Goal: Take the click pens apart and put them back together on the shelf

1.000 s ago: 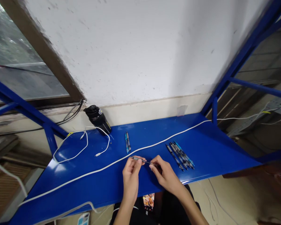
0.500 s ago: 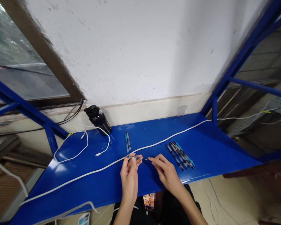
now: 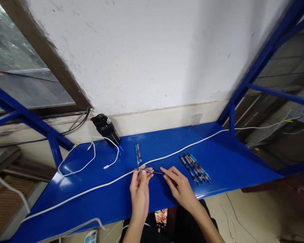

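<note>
My left hand (image 3: 141, 189) is closed around a grey pen barrel (image 3: 143, 169), held sideways above the blue table. A thin pen refill (image 3: 157, 172) sticks out of the barrel's right end. Its far tip comes up to the fingers of my right hand (image 3: 178, 184), whose index finger and thumb are apart around it. Behind my left hand lie two pens (image 3: 138, 153), one of them with blue parts. To the right of my right hand, several grey and blue pens (image 3: 195, 167) lie side by side in a slanted row.
A white cable (image 3: 192, 145) crosses the blue table (image 3: 103, 202) behind my hands. At the back left a black bottle (image 3: 106, 130) stands near a looped white charging cable (image 3: 95, 158). Blue metal frames (image 3: 233, 98) rise at both ends, with the wall behind.
My right index finger has lifted slightly and spread from the thumb at the refill's tip. My left hand and the pen barrel have barely moved.
</note>
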### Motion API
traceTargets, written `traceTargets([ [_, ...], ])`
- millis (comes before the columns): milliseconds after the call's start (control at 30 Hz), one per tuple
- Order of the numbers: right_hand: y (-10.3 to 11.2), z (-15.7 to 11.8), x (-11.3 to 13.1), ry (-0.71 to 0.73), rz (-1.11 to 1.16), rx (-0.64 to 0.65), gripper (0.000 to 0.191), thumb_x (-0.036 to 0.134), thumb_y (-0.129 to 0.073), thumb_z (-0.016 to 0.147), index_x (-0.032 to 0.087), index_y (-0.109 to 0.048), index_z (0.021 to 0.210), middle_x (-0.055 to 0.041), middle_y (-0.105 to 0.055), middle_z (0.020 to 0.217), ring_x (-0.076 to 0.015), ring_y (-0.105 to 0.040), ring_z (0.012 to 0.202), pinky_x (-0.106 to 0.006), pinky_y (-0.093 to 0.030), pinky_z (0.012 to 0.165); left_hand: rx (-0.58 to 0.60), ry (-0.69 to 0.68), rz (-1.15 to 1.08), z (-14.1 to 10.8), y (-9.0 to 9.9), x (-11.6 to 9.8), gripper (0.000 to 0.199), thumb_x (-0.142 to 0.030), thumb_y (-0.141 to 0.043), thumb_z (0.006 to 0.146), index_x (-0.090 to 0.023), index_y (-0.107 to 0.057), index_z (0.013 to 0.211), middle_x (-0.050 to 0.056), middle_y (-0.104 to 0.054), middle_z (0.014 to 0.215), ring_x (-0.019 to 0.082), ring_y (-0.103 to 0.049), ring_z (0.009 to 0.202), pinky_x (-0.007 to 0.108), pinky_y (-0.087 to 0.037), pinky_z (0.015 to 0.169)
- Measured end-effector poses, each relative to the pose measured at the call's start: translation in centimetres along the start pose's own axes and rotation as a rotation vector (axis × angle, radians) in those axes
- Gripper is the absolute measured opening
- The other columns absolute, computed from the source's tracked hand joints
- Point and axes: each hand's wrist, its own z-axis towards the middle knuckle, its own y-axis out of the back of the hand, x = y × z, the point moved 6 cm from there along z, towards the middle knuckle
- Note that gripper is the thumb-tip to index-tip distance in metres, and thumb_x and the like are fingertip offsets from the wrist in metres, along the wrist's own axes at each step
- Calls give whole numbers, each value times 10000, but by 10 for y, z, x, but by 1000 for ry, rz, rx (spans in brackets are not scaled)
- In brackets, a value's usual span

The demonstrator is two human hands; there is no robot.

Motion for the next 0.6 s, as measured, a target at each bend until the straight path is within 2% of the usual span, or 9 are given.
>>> traceTargets([
  [200, -1, -1, -5, -53, -16, -20, 317, 323, -521, 1147, 278, -649, 1433, -75, -709, 1118, -231, -724, 1017, -349, -574, 924, 9, -3, 41, -1, 0, 1, 451, -496, -879, 913, -199, -732, 1219, 105, -815, 1104, 232, -781, 1027, 359, -601, 974],
  [367, -1, -3, -7, -67, -21, -25, 233, 347, -546, 1138, 268, -654, 1329, -72, -718, 1137, -237, -723, 1028, -358, -558, 939, 116, -3, 197, -2, -5, 3, 403, -481, -855, 938, -180, -743, 1182, 120, -815, 1134, 264, -777, 1093, 368, -601, 989],
  [600, -3, -3, -7, -98, 10, 5, 118, 353, -582, 1115, 252, -605, 1172, -46, -696, 1029, -213, -682, 873, -324, -534, 809, 188, 50, 295, -5, -9, 6, 360, -426, -892, 899, -173, -763, 1121, 118, -826, 1116, 283, -785, 1126, 381, -613, 1020],
])
